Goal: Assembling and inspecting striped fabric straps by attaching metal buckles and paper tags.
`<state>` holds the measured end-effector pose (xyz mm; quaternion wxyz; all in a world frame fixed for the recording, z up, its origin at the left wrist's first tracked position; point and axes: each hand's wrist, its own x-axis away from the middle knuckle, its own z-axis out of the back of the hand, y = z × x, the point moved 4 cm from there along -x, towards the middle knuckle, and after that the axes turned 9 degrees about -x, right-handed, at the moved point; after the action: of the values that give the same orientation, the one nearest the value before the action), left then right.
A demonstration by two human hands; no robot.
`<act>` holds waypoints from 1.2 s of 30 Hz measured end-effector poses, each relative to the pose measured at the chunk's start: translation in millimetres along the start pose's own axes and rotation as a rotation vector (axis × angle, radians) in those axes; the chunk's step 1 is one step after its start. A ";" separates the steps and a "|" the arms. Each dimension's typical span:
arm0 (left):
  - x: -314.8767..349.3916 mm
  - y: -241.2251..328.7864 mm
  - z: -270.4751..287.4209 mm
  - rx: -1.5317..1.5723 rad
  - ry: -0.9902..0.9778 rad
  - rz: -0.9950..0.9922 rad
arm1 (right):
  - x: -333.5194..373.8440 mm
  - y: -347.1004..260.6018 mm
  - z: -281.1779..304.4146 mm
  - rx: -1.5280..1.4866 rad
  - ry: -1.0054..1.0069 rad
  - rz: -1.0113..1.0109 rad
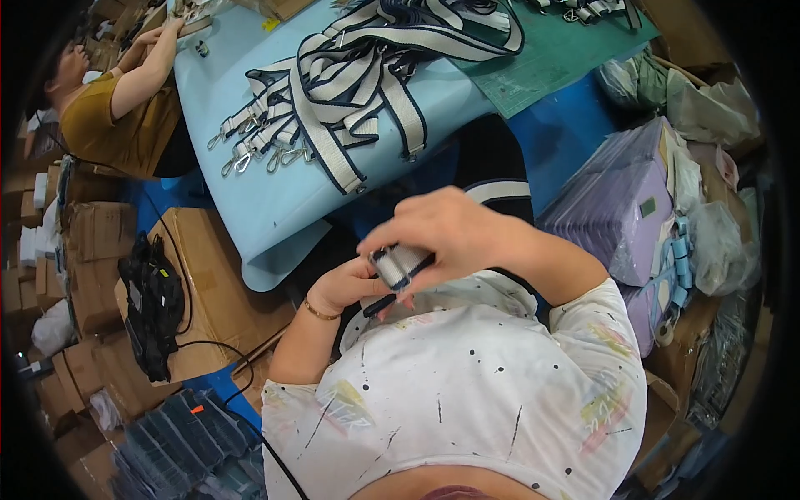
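Close in front of my body, both hands meet at a white webbing strap (pixel 400 265) with navy edges, folded over into a short loop. My right hand (pixel 446 229) grips it from above, its fingers bent round the fold. From below and the left, my left hand (pixel 346 283) pinches the same strap; a bracelet sits on that wrist. A small dark piece (pixel 379 306) sticks out under the left fingers; its kind I cannot make out. Beyond my hands, a tangled heap of matching straps (pixel 350 92) with metal snap hooks (pixel 242 158) lies on the table.
The table has a light blue cover (pixel 292 221) and a green cutting mat (pixel 558 62). Leftward stand a cardboard box (pixel 217 283) with a black bag (pixel 152 304) on it, and a cable. Purple plastic-wrapped goods (pixel 612 200) are stacked at right. A co-worker (pixel 133 117) sits far left.
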<state>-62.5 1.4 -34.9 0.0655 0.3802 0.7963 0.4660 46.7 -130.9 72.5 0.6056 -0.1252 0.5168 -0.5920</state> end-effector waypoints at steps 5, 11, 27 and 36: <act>1.3 8.4 -0.6 -0.010 -0.035 -0.022 | 20.5 20.8 -30.3 -0.035 -0.155 -0.151; 2.9 -8.7 5.0 0.108 0.032 -0.027 | 36.7 34.0 -42.7 0.078 0.003 -0.073; 11.2 -23.5 11.1 -0.265 0.212 0.294 | 78.6 50.5 -52.1 0.303 -0.299 -0.165; -3.5 -15.5 1.8 -0.407 0.172 0.367 | 83.4 57.1 -80.6 0.415 -0.392 -0.262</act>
<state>-67.7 -4.0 -49.1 -0.0126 0.4560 0.6071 0.6506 -1.7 -149.1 -45.9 0.6250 -0.1762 0.2377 -0.7224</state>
